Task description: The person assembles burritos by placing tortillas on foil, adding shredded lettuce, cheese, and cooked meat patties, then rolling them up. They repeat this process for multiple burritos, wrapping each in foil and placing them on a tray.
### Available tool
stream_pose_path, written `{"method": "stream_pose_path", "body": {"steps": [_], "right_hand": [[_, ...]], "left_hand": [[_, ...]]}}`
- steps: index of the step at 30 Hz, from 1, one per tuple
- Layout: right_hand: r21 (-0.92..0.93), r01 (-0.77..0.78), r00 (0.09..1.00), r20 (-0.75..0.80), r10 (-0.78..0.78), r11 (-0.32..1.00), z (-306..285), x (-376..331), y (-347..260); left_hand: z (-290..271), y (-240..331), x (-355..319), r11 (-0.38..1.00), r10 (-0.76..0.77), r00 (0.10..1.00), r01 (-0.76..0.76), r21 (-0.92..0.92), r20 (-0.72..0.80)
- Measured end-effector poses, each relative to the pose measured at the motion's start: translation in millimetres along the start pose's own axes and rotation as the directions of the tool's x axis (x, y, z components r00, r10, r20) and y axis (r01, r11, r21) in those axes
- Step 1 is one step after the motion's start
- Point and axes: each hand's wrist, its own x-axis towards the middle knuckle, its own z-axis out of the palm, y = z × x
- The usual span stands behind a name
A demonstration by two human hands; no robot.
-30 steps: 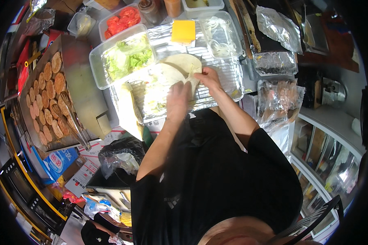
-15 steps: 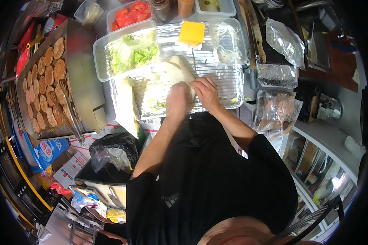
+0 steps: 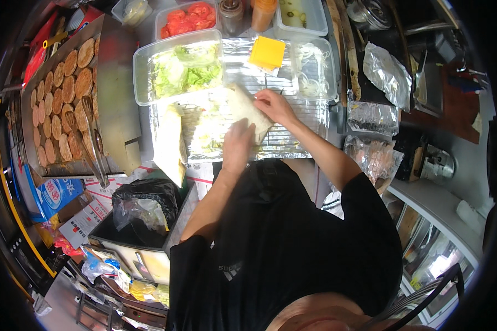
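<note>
A pale tortilla wrap [image 3: 242, 106] lies folded on a foil-covered tray [image 3: 309, 118] in front of me. My left hand [image 3: 238, 144] presses on its near end. My right hand [image 3: 274, 105] grips its far right edge, fingers curled over the fold. A second flat tortilla [image 3: 170, 142] lies at the tray's left edge, with shredded lettuce [image 3: 207, 127] scattered between it and the wrap.
Behind the tray stand a clear tub of lettuce [image 3: 185, 69], a tub of sliced tomato [image 3: 186, 16], yellow cheese slices [image 3: 266, 52], a tub of onion [image 3: 313, 69] and sauce bottles [image 3: 263, 11]. A griddle [image 3: 116, 99] with several round patties [image 3: 58, 105] and tongs [image 3: 94, 143] is left. Foil packets [image 3: 386, 71] lie right; a lined bin [image 3: 143, 204] sits lower left.
The open tortilla has been folded over its filling into a narrow roll. Both hands have closed in on it, the right hand shifting onto the folded edge.
</note>
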Motion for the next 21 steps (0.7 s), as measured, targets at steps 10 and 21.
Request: {"method": "stream_pose_path", "body": {"steps": [10,21], "right_hand": [[0.064,-0.212,0.879,0.449,0.162,0.975,28,55,-11],[-0.345,0.709,0.704,0.313,-0.637,0.615,10,-43,-36]], "left_hand": [[4,-9,-13,0.997,0.078,0.995,-0.078,-0.002,-0.055],[10,-15,-13,0.998,0.034,0.994,-0.039,-0.050,-0.104]]}}
